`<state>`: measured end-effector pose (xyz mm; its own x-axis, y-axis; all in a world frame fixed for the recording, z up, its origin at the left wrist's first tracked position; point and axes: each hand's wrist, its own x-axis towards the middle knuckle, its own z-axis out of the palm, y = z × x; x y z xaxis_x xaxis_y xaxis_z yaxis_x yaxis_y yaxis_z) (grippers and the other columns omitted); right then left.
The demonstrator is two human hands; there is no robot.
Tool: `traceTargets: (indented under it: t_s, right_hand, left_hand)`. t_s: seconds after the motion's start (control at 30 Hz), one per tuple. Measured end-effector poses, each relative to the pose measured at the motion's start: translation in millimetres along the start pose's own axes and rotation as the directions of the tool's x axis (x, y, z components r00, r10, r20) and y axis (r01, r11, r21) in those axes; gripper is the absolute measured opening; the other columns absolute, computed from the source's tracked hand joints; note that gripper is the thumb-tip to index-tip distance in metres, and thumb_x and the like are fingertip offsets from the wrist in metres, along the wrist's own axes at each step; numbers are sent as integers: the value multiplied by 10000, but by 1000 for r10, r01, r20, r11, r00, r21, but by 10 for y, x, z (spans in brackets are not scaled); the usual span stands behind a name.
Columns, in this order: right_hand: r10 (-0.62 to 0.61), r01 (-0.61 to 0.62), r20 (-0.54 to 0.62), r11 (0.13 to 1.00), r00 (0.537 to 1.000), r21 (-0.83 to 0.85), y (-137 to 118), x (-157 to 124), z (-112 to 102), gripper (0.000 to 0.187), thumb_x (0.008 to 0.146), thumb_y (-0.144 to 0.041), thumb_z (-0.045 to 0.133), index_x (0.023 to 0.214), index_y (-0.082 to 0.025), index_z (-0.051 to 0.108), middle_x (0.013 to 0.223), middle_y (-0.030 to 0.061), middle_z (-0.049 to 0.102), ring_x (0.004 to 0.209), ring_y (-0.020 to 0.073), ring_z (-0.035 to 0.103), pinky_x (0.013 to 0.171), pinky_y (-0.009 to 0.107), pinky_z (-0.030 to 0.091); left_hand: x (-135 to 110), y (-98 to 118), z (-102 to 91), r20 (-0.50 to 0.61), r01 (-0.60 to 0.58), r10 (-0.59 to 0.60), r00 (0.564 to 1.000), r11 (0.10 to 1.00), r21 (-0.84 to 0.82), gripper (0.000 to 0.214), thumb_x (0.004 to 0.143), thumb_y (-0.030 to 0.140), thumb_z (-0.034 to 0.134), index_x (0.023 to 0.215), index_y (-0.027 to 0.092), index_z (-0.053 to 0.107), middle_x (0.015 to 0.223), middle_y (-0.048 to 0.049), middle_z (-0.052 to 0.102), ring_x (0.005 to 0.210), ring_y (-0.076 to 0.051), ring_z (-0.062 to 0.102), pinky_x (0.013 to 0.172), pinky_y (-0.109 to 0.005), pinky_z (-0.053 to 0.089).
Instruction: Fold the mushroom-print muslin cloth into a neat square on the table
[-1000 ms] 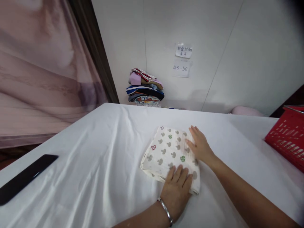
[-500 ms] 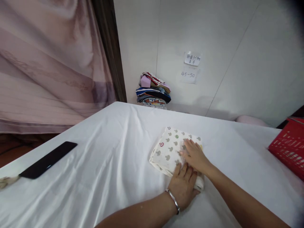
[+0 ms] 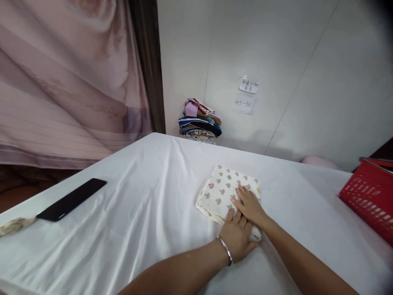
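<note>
A folded white cloth [image 3: 219, 192] printed with grey trees, plus a few pink, green and yellow ones, lies on the white-covered table. My left hand [image 3: 236, 235], with a silver bangle at the wrist, rests on its near edge. The fingers lie on top of the fabric, and the thumb points right by a rolled fold. My right hand [image 3: 251, 208] presses flat on the right part of the cloth, fingers stretched out and thumb pointing left. The two hands are close together and cover the near right corner.
A black phone [image 3: 72, 200] with a beige strap [image 3: 18, 225] lies at the left. A red plastic basket [image 3: 368, 192] stands at the right edge. Folded fabrics [image 3: 201, 121] are piled by the wall beyond the table [image 3: 147, 184]. A pink curtain [image 3: 67, 82] hangs at left.
The camera view has shifted slightly. My right hand has come a little nearer my left hand on the cloth; the cloth's folded shape looks the same.
</note>
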<state>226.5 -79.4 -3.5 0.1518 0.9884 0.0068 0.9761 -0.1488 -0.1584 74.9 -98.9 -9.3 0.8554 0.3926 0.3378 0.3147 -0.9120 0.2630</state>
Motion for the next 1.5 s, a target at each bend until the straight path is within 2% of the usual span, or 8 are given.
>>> traceTargets:
  t_s: [0.2, 0.37, 0.53, 0.77, 0.93, 1.07, 1.27, 1.5]
  right_hand:
    - [-30, 29, -27, 999, 999, -19, 20, -2, 36, 638, 881, -529, 272, 1361, -116, 345, 1465, 116, 236, 1356, 235, 153, 1075, 429, 153]
    - [-55, 53, -32, 997, 998, -57, 26, -24, 47, 610, 900, -490, 264, 1366, -102, 337, 1465, 121, 231, 1356, 241, 154, 1073, 430, 166]
    - [-21, 20, -35, 999, 999, -36, -14, -54, 10, 677, 890, -561, 208, 1377, -107, 327, 1467, 99, 234, 1356, 232, 155, 1084, 409, 143]
    - [-13, 13, -18, 1000, 1000, -17, -36, -43, 9, 686, 881, -573, 207, 1385, -119, 311, 1475, 93, 207, 1361, 225, 132, 1088, 408, 135]
    - [5, -2, -43, 998, 999, 67, 27, -43, -4, 639, 870, -547, 276, 1364, -149, 354, 1466, 92, 241, 1360, 230, 138, 1091, 436, 131]
    - [195, -152, -182, 962, 964, 228, 205, -198, 90, 615, 851, -502, 336, 1342, -134, 386, 1469, 126, 218, 1356, 270, 138, 1070, 466, 209]
    - [431, -277, -159, 778, 888, 563, 308, -521, 321, 667, 783, -519, 461, 1371, -230, 342, 1462, 107, 243, 1295, 291, 310, 978, 423, 385]
    - [451, -181, -132, 586, 883, 790, 596, -521, -9, 604, 673, -353, 608, 1251, -208, 512, 1442, 82, 299, 1224, 315, 418, 955, 430, 406]
  left_hand:
    - [37, -98, -126, -33, 0, -2, 999, 997, -71, 277, 855, 388, 447, 825, 169, 613, 831, -48, 657, 821, -178, 582, 781, -321, 441]
    - [106, -336, -329, -199, 68, -81, 977, 995, -76, 240, 883, 303, 392, 902, 200, 607, 944, -48, 649, 925, -176, 567, 841, -325, 422]
    - [162, -813, -500, -332, 457, -449, 829, 887, -58, 333, 843, 344, 467, 1126, 188, 543, 1284, -78, 495, 1197, -235, 400, 974, -373, 336]
    - [136, -1139, -507, 37, 786, -795, 605, 590, -187, 503, 871, 515, 319, 1175, 149, 484, 1214, -136, 546, 1086, -259, 526, 864, -360, 412]
    - [125, -1135, -575, 92, 804, -803, 589, 572, -162, 513, 854, 566, 296, 1070, 161, 525, 1097, -136, 615, 989, -280, 584, 799, -376, 437]
    - [127, -1159, -591, 133, 828, -819, 557, 538, -154, 576, 825, 612, 314, 1113, 156, 515, 1108, -159, 612, 999, -289, 583, 795, -377, 441]
    - [130, -1209, -584, 153, 829, -816, 558, 539, -147, 602, 813, 618, 316, 1150, 155, 500, 1096, -168, 617, 995, -303, 586, 795, -390, 441]
    - [67, -941, -533, 238, 810, -775, 586, 551, -201, 631, 792, 569, 412, 1249, 134, 405, 1164, -160, 587, 1077, -282, 548, 862, -351, 418]
